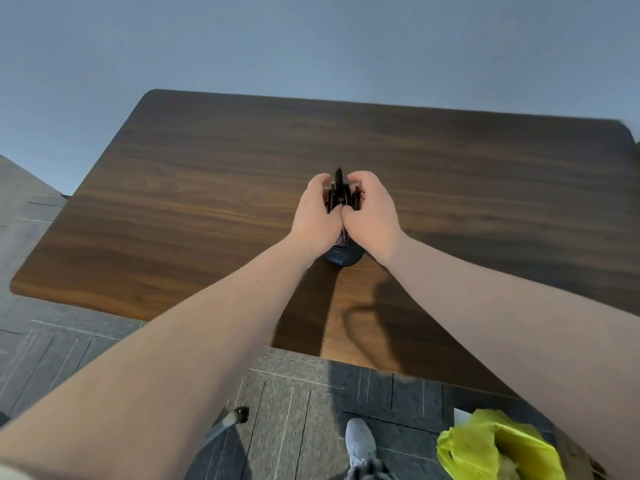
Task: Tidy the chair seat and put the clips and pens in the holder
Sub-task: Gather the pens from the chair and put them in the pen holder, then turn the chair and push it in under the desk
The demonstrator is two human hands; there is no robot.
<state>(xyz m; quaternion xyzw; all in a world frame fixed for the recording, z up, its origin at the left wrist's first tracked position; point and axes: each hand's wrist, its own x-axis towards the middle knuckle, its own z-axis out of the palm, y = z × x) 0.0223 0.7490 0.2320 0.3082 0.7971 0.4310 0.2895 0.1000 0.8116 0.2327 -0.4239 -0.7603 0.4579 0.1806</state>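
A dark round holder point(343, 256) stands on the brown wooden table point(207, 188), mostly hidden behind my hands. Several black pens point(341, 194) stick up from its top. My left hand point(317, 216) and my right hand point(370, 216) are cupped around the bunch of pens from either side, thumbs touching in front. Clips are not visible. The chair seat is out of view.
The table's near edge runs across the lower middle. Below it lies grey tiled floor with my grey shoe point(360, 445), a chair leg with a caster point(240, 414) and a yellow-green plastic bag point(491, 448) at the lower right. A plain grey wall is behind the table.
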